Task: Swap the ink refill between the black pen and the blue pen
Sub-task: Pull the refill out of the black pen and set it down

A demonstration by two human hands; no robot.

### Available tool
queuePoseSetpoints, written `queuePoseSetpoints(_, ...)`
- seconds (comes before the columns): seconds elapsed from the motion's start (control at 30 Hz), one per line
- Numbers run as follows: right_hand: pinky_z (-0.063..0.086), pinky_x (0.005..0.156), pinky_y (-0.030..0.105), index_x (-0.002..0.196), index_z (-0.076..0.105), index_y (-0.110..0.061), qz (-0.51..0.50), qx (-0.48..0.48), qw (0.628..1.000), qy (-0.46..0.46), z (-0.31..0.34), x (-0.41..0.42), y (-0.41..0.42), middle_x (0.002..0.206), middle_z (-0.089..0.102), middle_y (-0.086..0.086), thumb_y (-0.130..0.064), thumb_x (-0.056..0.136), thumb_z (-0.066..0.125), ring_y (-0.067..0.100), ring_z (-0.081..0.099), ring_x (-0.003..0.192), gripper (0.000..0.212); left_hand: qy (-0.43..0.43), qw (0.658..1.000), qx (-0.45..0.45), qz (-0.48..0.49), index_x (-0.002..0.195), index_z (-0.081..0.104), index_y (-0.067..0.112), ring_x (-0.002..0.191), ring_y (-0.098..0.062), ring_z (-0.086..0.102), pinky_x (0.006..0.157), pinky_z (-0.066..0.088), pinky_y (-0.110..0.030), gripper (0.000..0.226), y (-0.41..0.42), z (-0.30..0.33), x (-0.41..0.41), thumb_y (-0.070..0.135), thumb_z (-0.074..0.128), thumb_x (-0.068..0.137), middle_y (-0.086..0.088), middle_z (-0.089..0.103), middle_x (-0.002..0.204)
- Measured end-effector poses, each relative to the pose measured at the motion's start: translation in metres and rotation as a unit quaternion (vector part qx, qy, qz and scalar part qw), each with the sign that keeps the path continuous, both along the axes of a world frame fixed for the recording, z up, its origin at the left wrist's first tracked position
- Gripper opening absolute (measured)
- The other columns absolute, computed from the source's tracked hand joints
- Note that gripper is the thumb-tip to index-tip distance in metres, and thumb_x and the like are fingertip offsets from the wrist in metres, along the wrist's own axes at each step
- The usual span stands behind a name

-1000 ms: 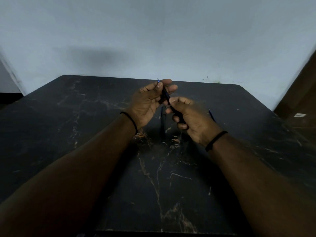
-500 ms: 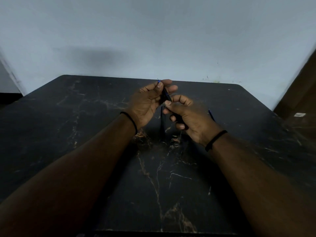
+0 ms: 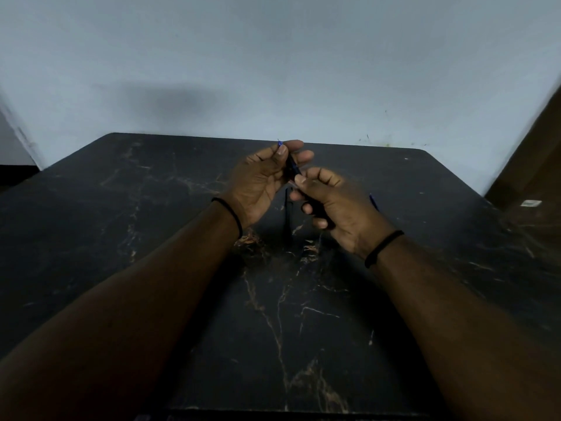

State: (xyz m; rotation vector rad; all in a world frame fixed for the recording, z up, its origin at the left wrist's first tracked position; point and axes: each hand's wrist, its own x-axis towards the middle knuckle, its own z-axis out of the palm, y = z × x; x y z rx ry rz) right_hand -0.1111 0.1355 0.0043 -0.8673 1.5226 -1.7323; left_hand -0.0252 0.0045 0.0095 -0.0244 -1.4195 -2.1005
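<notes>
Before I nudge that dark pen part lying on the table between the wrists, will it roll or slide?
The pen part looks slim and round, so it would probably roll sideways. The marble-look table appears smooth, so it likely slides easily too. It looks light and stiff.

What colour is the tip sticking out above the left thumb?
Blue: the tip pokes out above the left hand, on the dark pen. Head view, the only one.

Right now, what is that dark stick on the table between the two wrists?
In the head view, a dark pen part lies on the marble table, between the left hand and the right hand, which together hold a pen above it.
</notes>
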Motion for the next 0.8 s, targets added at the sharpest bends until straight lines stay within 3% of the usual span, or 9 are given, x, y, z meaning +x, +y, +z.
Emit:
queuePoseSetpoints(0.07,0.027,0.034,0.016,0.1,0.065,-0.021,0.008,-0.002,1.0,0.004,-0.0007,0.0001,-0.0006,0.075,0.072,0.004,-0.024,0.094,0.067,0.008,0.047,0.05,0.007,-0.003,1.0,0.005,-0.004,0.109,0.063,0.004,0.095,-0.023,0.071,0.069,0.057,-0.027,0.023,0.0008,0.0012,0.0013,0.01,0.042,0.102,-0.01,0.075,0.099)
queuePoseSetpoints(0.17,0.025,0.034,0.016,0.114,0.065,-0.012,0.01,0.002,1.0,-0.015,-0.0004,0.0006,-0.0024,0.078,0.072,0.006,-0.033,0.097,0.062,0.008,0.043,0.048,0.028,-0.009,1.0,-0.005,0.001,0.111,0.062,0.004,0.093,-0.025,0.068,0.061,0.055,-0.027,0.023,0.0008,0.0011,0.0016,0.011,0.042,0.102,-0.01,0.074,0.101)
queuePoseSetpoints(0.27,0.026,0.033,0.017,0.106,0.07,-0.007,0.006,0.009,1.0,-0.018,-0.0001,-0.0004,-0.0023,0.078,0.071,0.005,-0.031,0.101,0.054,0.006,0.042,0.047,0.03,-0.016,1.0,-0.007,0.006,0.109,0.063,0.005,0.095,-0.03,0.058,0.056,0.052,-0.03,0.023,-0.0001,-0.0006,0.0002,0.012,0.043,0.102,-0.009,0.075,0.099)
queuePoseSetpoints(0.33,0.028,0.035,0.017,0.097,0.071,-0.01,-0.004,0.005,1.0,-0.002,-0.0008,-0.0008,-0.0018,0.075,0.07,0.003,-0.026,0.099,0.059,0.007,0.043,0.049,0.021,-0.013,1.0,-0.006,0.006,0.108,0.064,0.005,0.098,-0.03,0.06,0.062,0.055,-0.031,0.023,-0.0012,-0.0011,-0.0005,0.011,0.042,0.102,-0.008,0.075,0.099)
queuePoseSetpoints(0.4,0.029,0.037,0.018,0.095,0.068,-0.014,-0.016,0.003,1.0,0.011,-0.0011,-0.0013,-0.0013,0.074,0.068,0.001,-0.021,0.094,0.066,0.008,0.046,0.052,0.008,-0.007,1.0,-0.008,0.004,0.108,0.063,0.005,0.099,-0.02,0.069,0.082,0.058,-0.03,0.023,-0.0018,-0.0016,-0.0009,0.01,0.042,0.102,-0.007,0.076,0.097)
queuePoseSetpoints(0.47,0.029,0.036,0.018,0.099,0.064,-0.016,-0.021,0.005,1.0,0.014,-0.0014,-0.0009,-0.0018,0.074,0.068,0.001,-0.016,0.09,0.072,0.008,0.047,0.052,0.012,-0.003,1.0,-0.01,0.0,0.108,0.063,0.005,0.098,-0.018,0.071,0.088,0.056,-0.031,0.023,-0.0011,-0.0019,-0.0014,0.009,0.042,0.102,-0.007,0.076,0.097)
queuePoseSetpoints(0.53,0.029,0.035,0.018,0.105,0.061,-0.016,-0.018,0.004,1.0,0.007,-0.0013,0.0006,-0.0023,0.074,0.07,0.002,-0.015,0.088,0.074,0.008,0.048,0.051,0.021,-0.006,1.0,-0.015,-0.003,0.108,0.063,0.005,0.094,-0.018,0.072,0.082,0.057,-0.03,0.023,0.0006,-0.0015,-0.0011,0.009,0.041,0.102,-0.006,0.076,0.096)
queuePoseSetpoints(0.67,0.027,0.035,0.016,0.107,0.067,-0.014,-0.008,0.002,1.0,-0.001,-0.0011,0.0027,-0.0024,0.074,0.069,0.001,-0.031,0.093,0.068,0.007,0.046,0.052,0.022,-0.016,1.0,-0.012,0.004,0.108,0.064,0.005,0.089,-0.019,0.071,0.065,0.056,-0.027,0.023,0.0023,0.0003,0.0004,0.01,0.042,0.102,-0.007,0.076,0.096)
queuePoseSetpoints(0.8,0.027,0.036,0.016,0.109,0.07,-0.007,-0.019,0.004,1.0,0.017,-0.0007,0.0026,-0.0021,0.074,0.068,0.001,-0.028,0.099,0.06,0.005,0.044,0.05,0.026,-0.021,1.0,-0.018,0.014,0.106,0.064,0.006,0.087,-0.019,0.065,0.068,0.052,-0.027,0.023,0.0026,0.0005,-0.0006,0.009,0.042,0.101,-0.005,0.076,0.093)
